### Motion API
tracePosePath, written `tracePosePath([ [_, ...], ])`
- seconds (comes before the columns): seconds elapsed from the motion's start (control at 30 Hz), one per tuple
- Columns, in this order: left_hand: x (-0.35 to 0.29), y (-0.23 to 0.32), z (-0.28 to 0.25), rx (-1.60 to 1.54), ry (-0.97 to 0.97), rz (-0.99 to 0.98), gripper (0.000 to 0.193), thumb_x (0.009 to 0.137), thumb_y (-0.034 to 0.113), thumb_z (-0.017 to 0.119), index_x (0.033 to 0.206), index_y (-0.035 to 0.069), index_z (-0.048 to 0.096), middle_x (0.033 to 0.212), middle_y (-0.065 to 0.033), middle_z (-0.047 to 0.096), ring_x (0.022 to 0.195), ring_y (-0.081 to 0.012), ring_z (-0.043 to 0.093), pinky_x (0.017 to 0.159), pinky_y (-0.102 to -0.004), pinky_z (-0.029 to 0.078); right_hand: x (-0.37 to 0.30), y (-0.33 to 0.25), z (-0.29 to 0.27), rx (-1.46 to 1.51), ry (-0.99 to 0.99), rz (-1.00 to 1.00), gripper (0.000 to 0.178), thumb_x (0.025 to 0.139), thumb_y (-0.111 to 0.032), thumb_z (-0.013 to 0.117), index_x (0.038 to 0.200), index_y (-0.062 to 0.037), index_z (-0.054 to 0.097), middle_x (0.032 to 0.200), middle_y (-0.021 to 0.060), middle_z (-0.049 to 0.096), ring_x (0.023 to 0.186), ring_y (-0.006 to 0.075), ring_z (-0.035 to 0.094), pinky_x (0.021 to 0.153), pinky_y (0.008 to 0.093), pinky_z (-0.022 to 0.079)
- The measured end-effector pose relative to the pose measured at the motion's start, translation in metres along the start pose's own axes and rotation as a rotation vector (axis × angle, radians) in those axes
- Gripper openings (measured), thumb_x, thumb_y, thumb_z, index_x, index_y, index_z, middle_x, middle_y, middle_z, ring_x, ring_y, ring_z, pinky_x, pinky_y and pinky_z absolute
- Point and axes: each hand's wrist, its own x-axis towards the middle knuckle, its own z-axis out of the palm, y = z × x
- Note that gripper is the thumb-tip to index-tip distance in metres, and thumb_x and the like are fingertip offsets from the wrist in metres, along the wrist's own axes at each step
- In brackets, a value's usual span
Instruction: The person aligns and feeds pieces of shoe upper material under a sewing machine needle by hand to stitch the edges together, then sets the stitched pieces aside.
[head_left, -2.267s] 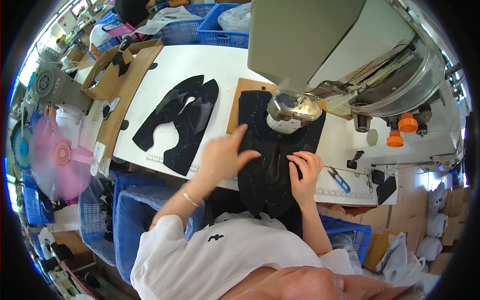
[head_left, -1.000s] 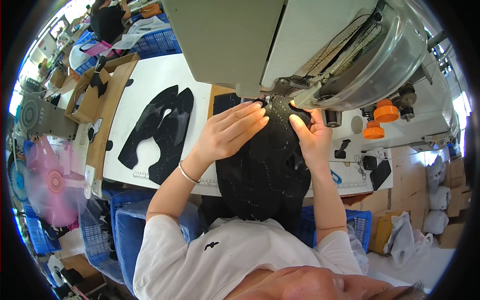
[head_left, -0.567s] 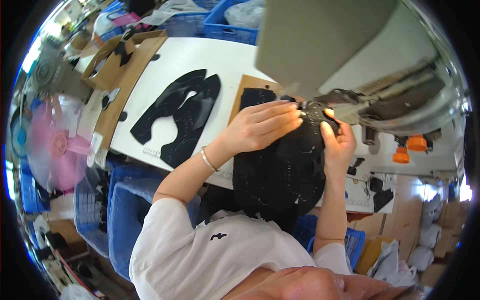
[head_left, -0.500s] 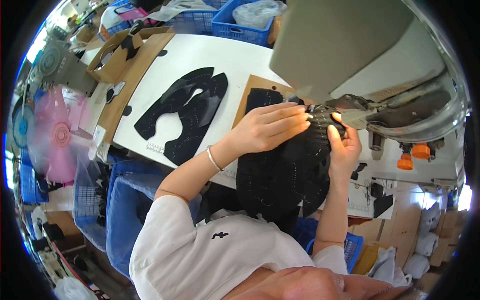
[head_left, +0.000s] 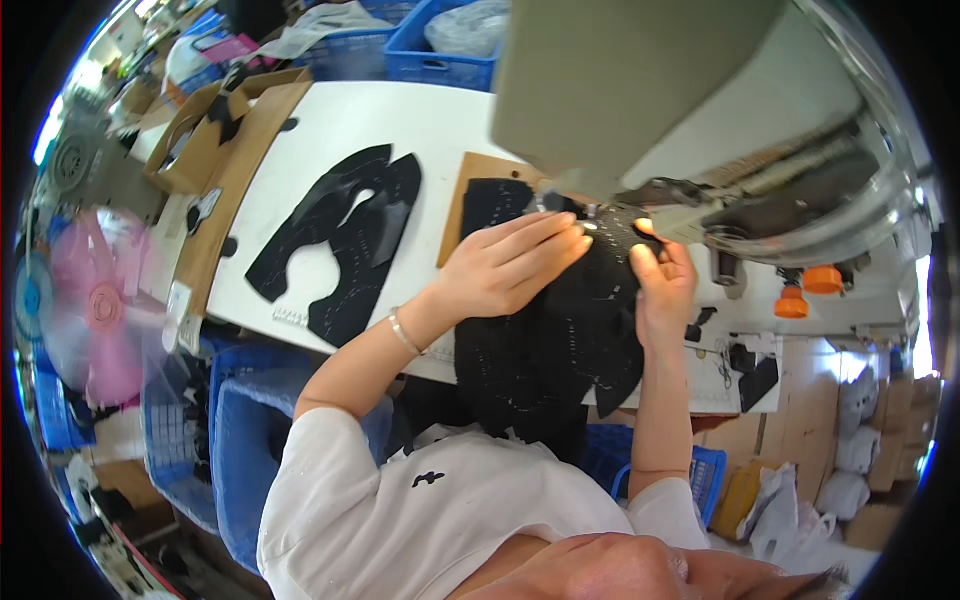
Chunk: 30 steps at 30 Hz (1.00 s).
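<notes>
A black fabric piece (head_left: 545, 350) with light dashed stitch lines lies under the sewing machine head (head_left: 630, 90) and drapes over the table's near edge. My left hand (head_left: 515, 265) rests on it, palm down and fingers stretched, its tips just beside the metal presser foot (head_left: 591, 212). On the other side of the foot, my right hand (head_left: 665, 290) pinches the fabric's edge between thumb and fingers. The machine head partly covers the stitching area, so the needle tip cannot be made out.
On the white table (head_left: 420, 120) to the left lies another black cut piece (head_left: 350, 240) with a curved opening. A brown board (head_left: 452, 225) sits under the fabric. Blue lined crates (head_left: 240, 450) stand below left, near a pink fan (head_left: 105, 305). Orange knobs (head_left: 791, 303) hang at right.
The whole view has shifted, so table and machine appear farther left. Both hands stay by the presser foot; less of the fabric's mesh shows between the foot and my right hand.
</notes>
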Motion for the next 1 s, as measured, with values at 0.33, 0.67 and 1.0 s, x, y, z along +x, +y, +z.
tracePosePath([
  [0.33, -0.010, 0.000, -0.008, 0.006, 0.000, 0.149, 0.019, 0.076, 0.006, 0.071, 0.094, 0.003, 0.074, 0.095, -0.0110, 0.070, 0.095, -0.0282, 0.070, 0.084, -0.0360, 0.062, -0.015, -0.022, 0.009, -0.129, -0.150, 0.024, 0.038, 0.090, -0.007, 0.066, 0.127, -0.0032, 0.058, 0.075, -0.0029, 0.060, 0.049, -0.0024, 0.042, 0.042, 0.0147, 0.030],
  [0.67, -0.013, 0.000, -0.006, 0.031, 0.016, 0.170, 0.020, 0.076, 0.008, 0.075, 0.095, 0.006, 0.074, 0.096, -0.0095, 0.070, 0.094, -0.0260, 0.071, 0.084, -0.0355, 0.062, -0.013, -0.027, 0.018, -0.131, -0.096, 0.005, 0.027, 0.090, -0.012, 0.070, 0.113, -0.0028, 0.059, 0.071, -0.0035, 0.057, 0.050, -0.0001, 0.044, 0.044, 0.0171, 0.034],
  [1.0, -0.005, -0.007, 0.002, 0.039, 0.069, 0.164, 0.022, 0.072, 0.008, 0.074, 0.094, 0.006, 0.075, 0.094, -0.0092, 0.069, 0.095, -0.0270, 0.070, 0.082, -0.0361, 0.062, 0.005, -0.021, 0.008, -0.325, -0.060, 0.034, 0.022, 0.089, -0.020, 0.074, 0.090, -0.0048, 0.057, 0.069, -0.0036, 0.058, 0.051, 0.0006, 0.042, 0.046, 0.0178, 0.033],
])
